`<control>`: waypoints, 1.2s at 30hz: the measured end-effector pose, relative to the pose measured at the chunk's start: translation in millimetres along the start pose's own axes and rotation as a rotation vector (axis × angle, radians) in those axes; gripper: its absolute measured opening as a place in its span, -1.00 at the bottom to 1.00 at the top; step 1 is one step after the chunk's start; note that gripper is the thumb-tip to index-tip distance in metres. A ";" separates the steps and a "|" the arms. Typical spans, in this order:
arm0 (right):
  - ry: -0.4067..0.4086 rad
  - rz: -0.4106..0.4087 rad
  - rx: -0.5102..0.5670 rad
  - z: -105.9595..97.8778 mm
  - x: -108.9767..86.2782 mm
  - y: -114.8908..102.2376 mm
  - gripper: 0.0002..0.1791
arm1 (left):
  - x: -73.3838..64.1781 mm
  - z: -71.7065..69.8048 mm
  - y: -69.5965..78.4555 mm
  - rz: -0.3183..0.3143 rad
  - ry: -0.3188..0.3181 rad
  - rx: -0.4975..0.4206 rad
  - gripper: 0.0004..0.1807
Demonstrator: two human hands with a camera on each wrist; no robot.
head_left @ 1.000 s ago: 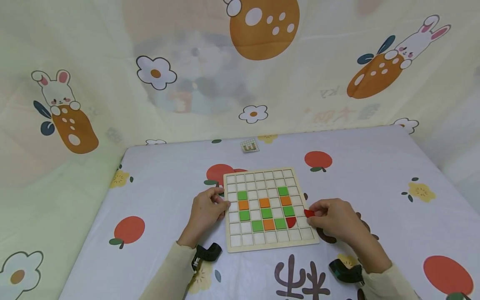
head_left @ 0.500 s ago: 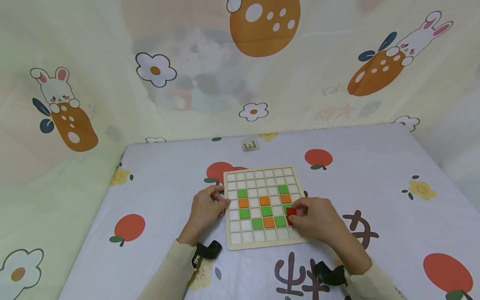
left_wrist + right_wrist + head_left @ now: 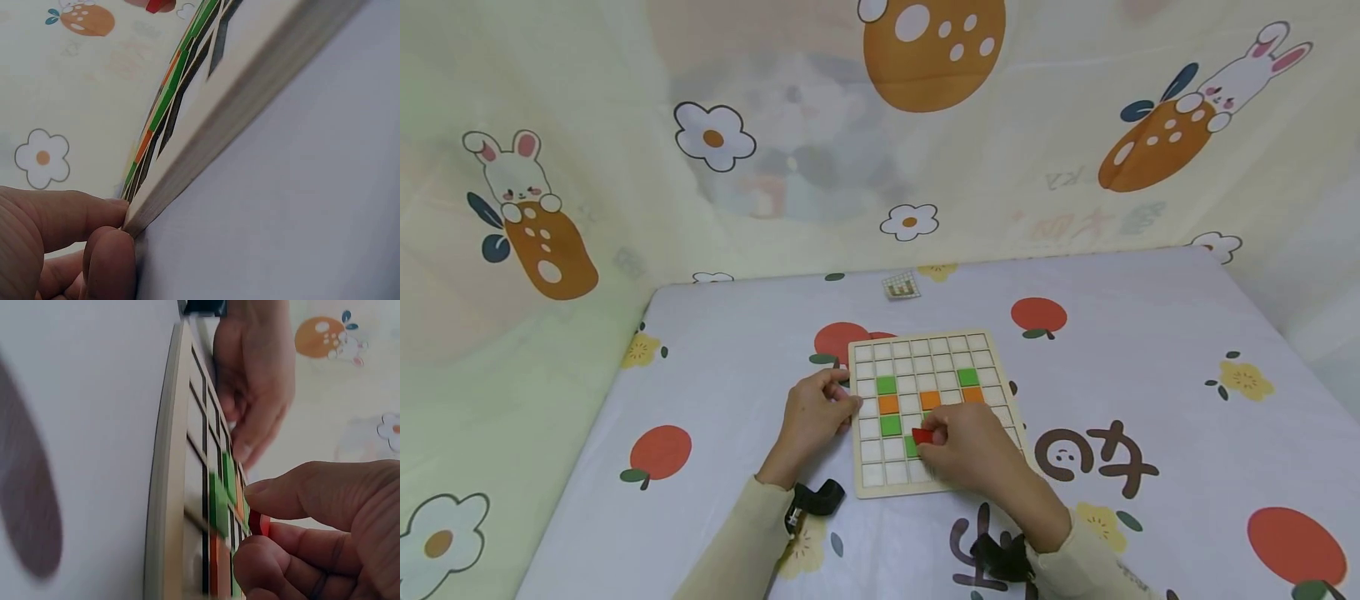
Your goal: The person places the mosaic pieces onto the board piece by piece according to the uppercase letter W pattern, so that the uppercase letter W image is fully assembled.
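A square wooden grid board (image 3: 891, 493) lies on the table with green tiles (image 3: 891, 425) and orange tiles (image 3: 930, 401) set in some of its cells. At its left edge my left hand (image 3: 812, 421) holds the frame between thumb and fingers, as the left wrist view shows close up. Over the lower middle of the board, my right hand (image 3: 973, 446) pinches a small red tile (image 3: 921, 436) between thumb and fingertips. In the right wrist view the red tile (image 3: 258, 523) is just above the green tiles. That hand hides the board's lower right cells.
A small pattern card (image 3: 901, 287) lies behind the board near the table's far edge. The table is covered by a fruit-printed cloth (image 3: 737, 358). A printed curtain (image 3: 805, 208) rises behind it. Both wrists wear black devices (image 3: 817, 498).
My right hand has carried the red tile leftward from beyond the board's right edge to above its lower middle. The left hand has stayed at the left edge.
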State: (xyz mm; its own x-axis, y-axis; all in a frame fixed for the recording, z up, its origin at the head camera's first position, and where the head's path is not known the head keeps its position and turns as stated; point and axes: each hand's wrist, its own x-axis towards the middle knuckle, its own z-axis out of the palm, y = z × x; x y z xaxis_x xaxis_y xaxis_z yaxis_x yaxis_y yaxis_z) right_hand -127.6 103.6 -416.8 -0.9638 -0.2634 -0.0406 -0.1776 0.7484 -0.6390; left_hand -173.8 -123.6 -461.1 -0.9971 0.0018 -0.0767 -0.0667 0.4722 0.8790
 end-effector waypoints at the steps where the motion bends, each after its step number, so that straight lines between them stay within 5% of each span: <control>1: -0.005 -0.003 -0.002 2.1 0.4 -2.5 -0.95 | 0.0 -0.1 0.1 -0.002 0.001 -0.001 -0.54; 20: -0.034 -0.035 -0.055 24.7 7.0 -23.2 -0.96 | -0.5 -0.2 0.8 -0.023 -0.003 -0.010 -0.55; 36: 0.021 -0.085 -0.139 31.0 7.1 -24.7 -0.92 | -0.1 -0.4 1.6 -0.023 0.002 -0.016 -0.55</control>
State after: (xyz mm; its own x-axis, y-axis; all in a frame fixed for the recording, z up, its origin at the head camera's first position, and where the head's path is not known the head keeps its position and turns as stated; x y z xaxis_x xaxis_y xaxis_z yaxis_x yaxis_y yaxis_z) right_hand -123.9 64.4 -425.1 -0.9478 -0.3178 0.0266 -0.2835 0.8014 -0.5267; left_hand -173.9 -123.2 -459.5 -0.9954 -0.0107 -0.0956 -0.0899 0.4578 0.8845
